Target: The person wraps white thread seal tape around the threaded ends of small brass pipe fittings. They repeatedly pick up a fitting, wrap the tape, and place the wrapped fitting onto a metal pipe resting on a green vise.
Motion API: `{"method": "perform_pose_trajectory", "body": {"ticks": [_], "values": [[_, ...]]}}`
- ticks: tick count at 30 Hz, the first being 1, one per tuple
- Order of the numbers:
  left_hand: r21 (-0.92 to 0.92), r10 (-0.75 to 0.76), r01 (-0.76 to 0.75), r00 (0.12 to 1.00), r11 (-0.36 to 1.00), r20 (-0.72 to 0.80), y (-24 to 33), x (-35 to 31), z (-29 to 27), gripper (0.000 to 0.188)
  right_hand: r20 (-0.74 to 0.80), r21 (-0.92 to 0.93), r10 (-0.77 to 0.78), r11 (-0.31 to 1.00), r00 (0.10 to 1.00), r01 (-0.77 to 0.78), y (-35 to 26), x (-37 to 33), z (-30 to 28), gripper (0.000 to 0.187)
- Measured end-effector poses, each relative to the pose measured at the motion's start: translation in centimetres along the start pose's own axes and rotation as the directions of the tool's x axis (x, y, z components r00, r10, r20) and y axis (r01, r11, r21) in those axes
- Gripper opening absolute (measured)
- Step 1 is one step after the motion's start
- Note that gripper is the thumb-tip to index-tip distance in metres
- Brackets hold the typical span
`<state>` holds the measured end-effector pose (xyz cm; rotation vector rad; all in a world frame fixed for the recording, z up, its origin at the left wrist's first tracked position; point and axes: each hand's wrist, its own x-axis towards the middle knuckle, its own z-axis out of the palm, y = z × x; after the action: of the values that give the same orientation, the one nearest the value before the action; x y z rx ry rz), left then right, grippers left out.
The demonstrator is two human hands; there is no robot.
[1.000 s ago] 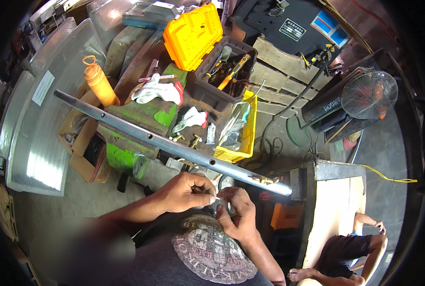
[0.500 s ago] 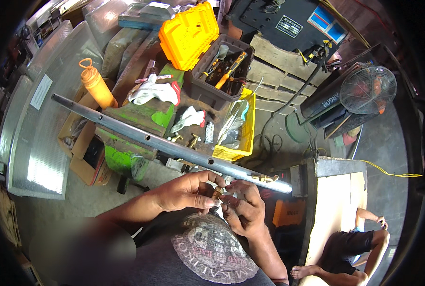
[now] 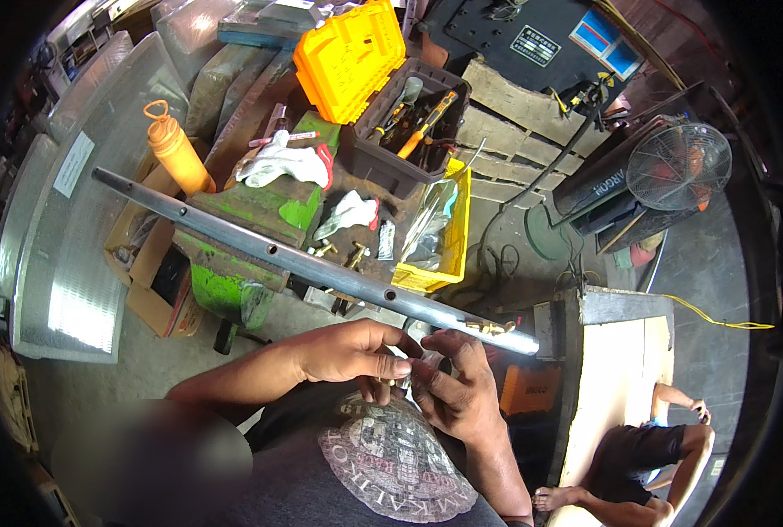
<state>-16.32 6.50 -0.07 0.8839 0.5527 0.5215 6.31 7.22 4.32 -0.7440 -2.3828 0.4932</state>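
My left hand [image 3: 352, 356] and my right hand [image 3: 457, 382] meet in front of my chest, just below a long metal pipe [image 3: 330, 277]. Their thumbs and fingertips are pinched together, close to touching. A small brass fitting showed there a moment ago; the fingers now mostly hide it. A whitish bit [image 3: 406, 379] peeks out between the hands, too small to name. The pipe has several holes along it and lies across a green bench vise [image 3: 233, 255]. Near its right end sits another brass fitting [image 3: 490, 328].
Beyond the pipe are white gloves [image 3: 286, 164], loose brass fittings [image 3: 356, 255], an open toolbox [image 3: 391, 167] and a yellow crate [image 3: 457, 250]. An orange bottle [image 3: 181, 158] stands at left. A fan [image 3: 680, 165] is far right; another person [image 3: 638, 465] sits lower right.
The brass fitting that showed between my fingertips is now mostly covered. My left fingers have curled lower beneath it, and my right fingers have shifted slightly. The pipe has stayed in place.
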Motion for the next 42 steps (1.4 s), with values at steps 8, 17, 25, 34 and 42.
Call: {"method": "perform_pose_trajectory", "body": {"ticks": [8, 17, 25, 34, 42], "values": [[-0.178, -0.048, 0.046, 0.999, 0.983, -0.011, -0.2, 0.2, 0.2, 0.041, -0.034, -0.011, 0.109, 0.994, 0.994, -0.109, -0.1, -0.4, 0.2, 0.030], [-0.231, -0.082, 0.076, 0.997, 0.970, -0.017, -0.7, 0.5, 0.4, 0.040, -0.034, 0.096, 0.135, 0.987, 0.990, -0.131, 0.0, -1.1, 0.6, 0.028], [-0.265, -0.069, 0.058, 0.997, 0.963, -0.034, -1.4, 0.7, 0.3, 0.040, -0.033, 0.053, 0.146, 0.988, 0.989, -0.144, -0.2, -1.6, 0.5, 0.031], [-0.238, 0.070, -0.102, 0.988, 0.966, -0.138, -1.4, 0.6, 1.1, 0.035, -0.062, 0.058, 0.193, 0.980, 0.979, -0.189, -0.4, -1.8, 0.3, 0.033], [-0.174, 0.136, -0.159, 0.981, 0.972, -0.135, -0.9, 0.6, 1.7, 0.037, -0.090, 0.121, 0.153, 0.983, 0.984, -0.141, 0.0, -1.9, 0.0, 0.029]]}}
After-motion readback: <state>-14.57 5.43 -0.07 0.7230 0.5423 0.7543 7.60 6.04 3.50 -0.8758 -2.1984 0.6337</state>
